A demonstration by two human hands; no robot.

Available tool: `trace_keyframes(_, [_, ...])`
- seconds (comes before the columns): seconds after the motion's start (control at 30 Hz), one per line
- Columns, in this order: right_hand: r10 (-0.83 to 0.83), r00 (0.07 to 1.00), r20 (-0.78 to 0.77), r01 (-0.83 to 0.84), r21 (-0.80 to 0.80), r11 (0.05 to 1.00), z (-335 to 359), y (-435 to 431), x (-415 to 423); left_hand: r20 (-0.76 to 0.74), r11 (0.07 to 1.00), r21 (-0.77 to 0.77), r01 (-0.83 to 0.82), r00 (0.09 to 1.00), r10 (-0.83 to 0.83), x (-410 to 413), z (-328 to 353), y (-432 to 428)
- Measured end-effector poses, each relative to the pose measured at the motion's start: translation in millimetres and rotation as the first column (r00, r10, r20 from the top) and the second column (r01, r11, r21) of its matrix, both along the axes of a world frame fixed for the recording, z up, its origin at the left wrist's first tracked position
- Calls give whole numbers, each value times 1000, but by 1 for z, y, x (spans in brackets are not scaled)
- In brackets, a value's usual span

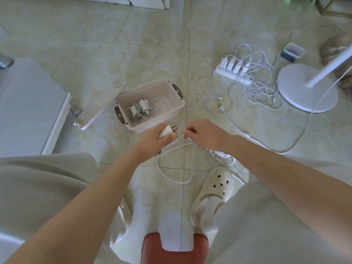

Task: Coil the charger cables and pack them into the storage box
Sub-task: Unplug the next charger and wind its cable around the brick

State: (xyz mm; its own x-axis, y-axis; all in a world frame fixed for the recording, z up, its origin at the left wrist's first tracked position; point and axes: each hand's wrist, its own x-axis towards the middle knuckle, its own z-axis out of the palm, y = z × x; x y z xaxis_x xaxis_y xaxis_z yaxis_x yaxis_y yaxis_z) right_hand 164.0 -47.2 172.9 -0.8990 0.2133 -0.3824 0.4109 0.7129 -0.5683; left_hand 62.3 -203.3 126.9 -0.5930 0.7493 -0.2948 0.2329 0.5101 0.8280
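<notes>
Plainly the coiling is only getting started, and the main risk lies in the slack. The left hand [152,141] has its fingers curled round the body of a white charger [167,131], held in the air just in front of the near wall of the storage box [163,119]. The right hand [203,134] pinches the cable [158,162] between thumb and fingertips, just beside the charger's metal prongs. Below the hands the cable drops in one wide loose loop that lies on the floor tiles. More of it trails off to the right under the right forearm, close to the shoe [215,187]. If the next wrap is pulled quickly, that trailing part could drag under the shoe or catch on the other white leads lying there, and the loop would pull tight or twist instead of laying flat. A loose pinch could also let the turn spring open, since nothing yet holds it. The tangled cables [257,80] by the power strip [232,73] lie well apart, though I cannot tell where this cable's far end runs. The charger's long axis runs from lower left to upper right across the person's front, tilted slightly away. Its prongs point toward the right hand and the box's near corner. Two coiled chargers [140,109] already lie inside the box, toward its left end, and the lid [97,107] rests on the floor at its left side.
</notes>
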Motion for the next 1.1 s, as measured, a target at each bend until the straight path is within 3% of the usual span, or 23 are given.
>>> trace_keyframes(0.2, [-154,988,-11,148,-212,966,3,-25,2,104,966,118,-228,971,217,4,4,15])
trace_keyframes(0.47, [-240,971,3,221,-402,889,-6,-29,1,304,773,240,-588,802,515,13,15,43])
trace_keyframes(0.53, [-230,973,1,205,-452,868,-9,-31,2,479,676,223,-702,683,552,14,16,49])
trace_keyframes(0.6, [-201,980,-1,178,-461,869,-15,-33,5,686,558,179,-810,509,520,14,20,56])
trace_keyframes(0.67, [-141,990,17,134,-434,891,-22,-34,9,874,443,113,-890,301,382,14,28,62])
trace_keyframes(0.7, [-106,994,31,110,-404,908,-26,-34,11,923,428,80,-900,229,309,13,31,63])
trace_keyframes(0.77, [-64,996,62,81,-332,940,-33,-32,15,953,506,59,-861,200,229,9,39,63])
trace_keyframes(0.83, [-9,994,113,36,-241,970,-37,-23,19,954,629,80,-773,242,176,3,50,58])
trace_keyframes(0.93, [60,979,193,-42,-92,995,-37,-6,24,920,762,154,-629,372,122,-16,59,46])
trace_keyframes(1.0, [47,985,166,-41,-45,998,-36,4,24,891,831,209,-516,450,56,-24,63,35])
trace_keyframes(1.1, [81,987,135,-85,22,996,-34,8,16,823,948,151,-279,567,36,-23,63,21])
